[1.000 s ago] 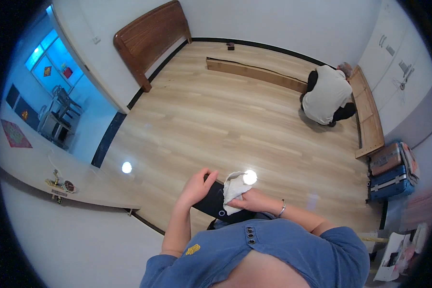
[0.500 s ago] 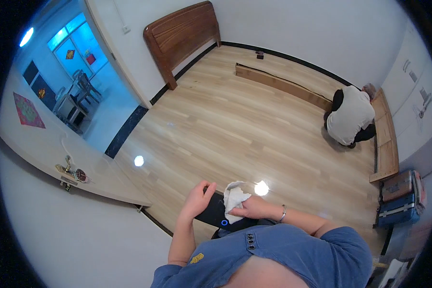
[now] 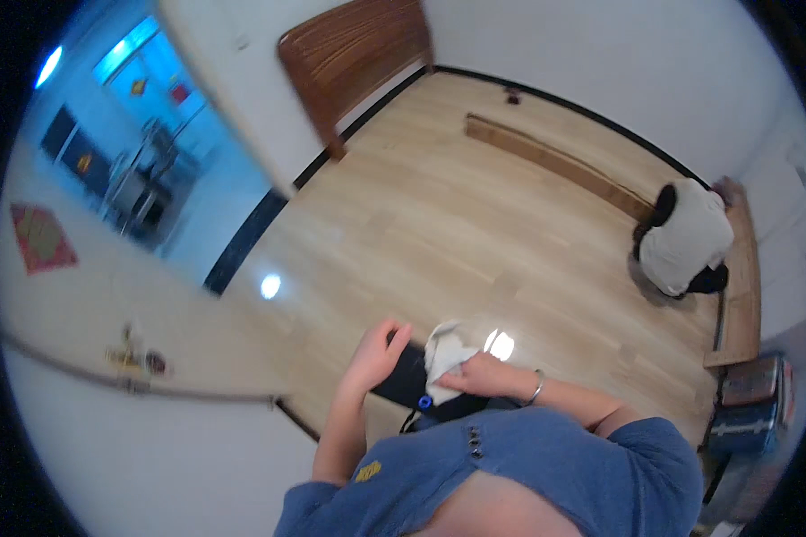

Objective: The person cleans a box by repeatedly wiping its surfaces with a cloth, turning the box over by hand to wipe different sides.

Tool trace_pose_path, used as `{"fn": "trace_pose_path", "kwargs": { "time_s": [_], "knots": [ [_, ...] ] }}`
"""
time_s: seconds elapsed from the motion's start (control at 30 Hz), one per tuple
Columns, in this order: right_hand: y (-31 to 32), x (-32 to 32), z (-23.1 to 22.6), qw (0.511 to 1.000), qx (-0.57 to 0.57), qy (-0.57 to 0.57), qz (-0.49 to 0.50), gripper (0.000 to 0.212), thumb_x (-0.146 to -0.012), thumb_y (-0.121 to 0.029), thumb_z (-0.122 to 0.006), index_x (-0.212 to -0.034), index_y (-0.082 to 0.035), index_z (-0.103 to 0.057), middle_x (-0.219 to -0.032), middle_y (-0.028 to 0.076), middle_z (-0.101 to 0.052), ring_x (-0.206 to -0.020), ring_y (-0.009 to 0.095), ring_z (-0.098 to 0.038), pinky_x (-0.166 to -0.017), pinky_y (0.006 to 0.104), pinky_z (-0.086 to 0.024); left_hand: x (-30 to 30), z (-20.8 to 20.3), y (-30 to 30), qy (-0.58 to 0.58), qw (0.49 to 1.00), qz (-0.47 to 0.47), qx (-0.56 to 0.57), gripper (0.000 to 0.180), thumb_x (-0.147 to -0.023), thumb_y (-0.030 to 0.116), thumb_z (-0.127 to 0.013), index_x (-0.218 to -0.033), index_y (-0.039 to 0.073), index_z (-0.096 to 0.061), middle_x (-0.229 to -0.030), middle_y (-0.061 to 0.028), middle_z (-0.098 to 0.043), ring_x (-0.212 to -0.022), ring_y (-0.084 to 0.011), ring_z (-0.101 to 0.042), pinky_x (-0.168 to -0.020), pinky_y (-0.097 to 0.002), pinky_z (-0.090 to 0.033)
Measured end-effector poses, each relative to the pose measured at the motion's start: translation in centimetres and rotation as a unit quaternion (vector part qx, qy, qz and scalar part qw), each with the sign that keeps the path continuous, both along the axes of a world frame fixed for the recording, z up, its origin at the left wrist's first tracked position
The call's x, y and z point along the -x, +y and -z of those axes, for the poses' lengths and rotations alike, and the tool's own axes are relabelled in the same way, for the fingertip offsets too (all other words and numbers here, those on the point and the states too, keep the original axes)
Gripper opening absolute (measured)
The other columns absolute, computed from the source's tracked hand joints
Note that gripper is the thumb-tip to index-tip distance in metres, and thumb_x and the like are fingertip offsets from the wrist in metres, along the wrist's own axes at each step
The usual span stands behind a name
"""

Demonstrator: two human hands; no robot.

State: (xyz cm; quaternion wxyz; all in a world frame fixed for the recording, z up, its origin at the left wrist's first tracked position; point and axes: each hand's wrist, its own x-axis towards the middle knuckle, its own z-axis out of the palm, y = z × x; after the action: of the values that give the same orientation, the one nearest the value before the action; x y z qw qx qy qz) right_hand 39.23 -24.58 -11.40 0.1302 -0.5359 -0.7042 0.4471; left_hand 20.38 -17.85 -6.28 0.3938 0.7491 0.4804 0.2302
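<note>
Close to my waist is a flat black object [image 3: 401, 383] with a glowing blue ring on it; its exact kind is unclear. My left hand [image 3: 376, 358] grips its left end, the thumb over the upper edge. A crumpled white cloth [image 3: 444, 361], possibly paper, is bunched in the closed fingers of my right hand [image 3: 484, 374]. The cloth lies against the black object's right part and covers some of it. A bracelet circles my right wrist.
A person [image 3: 685, 237] crouches at the right by a wooden bed frame piece [image 3: 739, 295]. A long wooden board [image 3: 555, 166] lies on the floor. A brown headboard [image 3: 358, 58] leans on the wall. Suitcases [image 3: 748, 416] stand at right, an open door [image 3: 81, 304] at left.
The view has turned slightly, so the room sits farther right in the picture and looks blurrier. Both hands keep their hold on the black object and the white cloth.
</note>
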Motion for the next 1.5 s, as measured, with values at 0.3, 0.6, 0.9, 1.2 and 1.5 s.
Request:
{"fn": "trace_pose_path", "kwargs": {
  "time_s": [0.3,0.6,0.9,1.2,1.5],
  "knots": [
    [0.8,0.8,1.0,0.984,-0.087,0.138,0.066,0.046,-0.078,-0.045,-0.05,-0.108,-0.01,-0.048,-0.101,0.016,-0.053,-0.094,0.032,-0.05,-0.081,0.0366,-0.039,-0.2,2.0,4.3,0.046,0.995,0.072,0.044,0.036,-0.084,0.034,-0.045,-0.089,-0.001,-0.052,-0.079,-0.016,-0.057,-0.076,-0.0246,-0.054,-0.071,-0.0313,-0.041],
    [-2.7,0.6,-2.5,0.98,-0.102,0.096,0.144,0.044,-0.08,-0.044,-0.047,-0.108,-0.01,-0.047,-0.103,0.018,-0.052,-0.093,0.034,-0.051,-0.08,0.0383,-0.04,-2.6,-2.5,3.5,0.057,0.989,0.128,0.039,0.035,-0.084,0.034,-0.046,-0.088,0.0,-0.052,-0.08,-0.0155,-0.057,-0.078,-0.0236,-0.054,-0.072,-0.0301,-0.041],
    [-5.1,1.0,-6.2,0.972,-0.088,0.097,0.196,0.037,-0.082,-0.037,-0.047,-0.105,-0.008,-0.05,-0.101,0.017,-0.052,-0.093,0.033,-0.05,-0.081,0.0369,-0.04,-3.8,-6.4,2.5,0.08,0.982,0.168,0.022,0.032,-0.083,0.031,-0.048,-0.087,0.0,-0.053,-0.079,-0.0154,-0.057,-0.076,-0.0245,-0.055,-0.069,-0.0311,-0.042],
    [-4.0,1.4,-3.6,0.966,-0.098,0.122,0.205,0.036,-0.081,-0.039,-0.047,-0.101,-0.009,-0.052,-0.1,0.015,-0.054,-0.092,0.032,-0.051,-0.078,0.0367,-0.04,-2.9,-4.8,3.4,0.054,0.983,0.174,0.019,0.029,-0.082,0.03,-0.049,-0.086,0.002,-0.054,-0.077,-0.0156,-0.058,-0.074,-0.0281,-0.056,-0.066,-0.0324,-0.043],
    [-3.0,1.4,-4.1,0.979,-0.075,0.048,0.183,0.037,-0.081,-0.041,-0.047,-0.103,-0.012,-0.051,-0.095,0.014,-0.056,-0.088,0.031,-0.053,-0.075,0.0366,-0.042,-1.7,-3.4,3.6,0.009,0.99,0.144,0.01,0.03,-0.082,0.031,-0.05,-0.086,0.001,-0.054,-0.078,-0.0158,-0.058,-0.075,-0.0275,-0.056,-0.066,-0.032,-0.043]
  ]
}}
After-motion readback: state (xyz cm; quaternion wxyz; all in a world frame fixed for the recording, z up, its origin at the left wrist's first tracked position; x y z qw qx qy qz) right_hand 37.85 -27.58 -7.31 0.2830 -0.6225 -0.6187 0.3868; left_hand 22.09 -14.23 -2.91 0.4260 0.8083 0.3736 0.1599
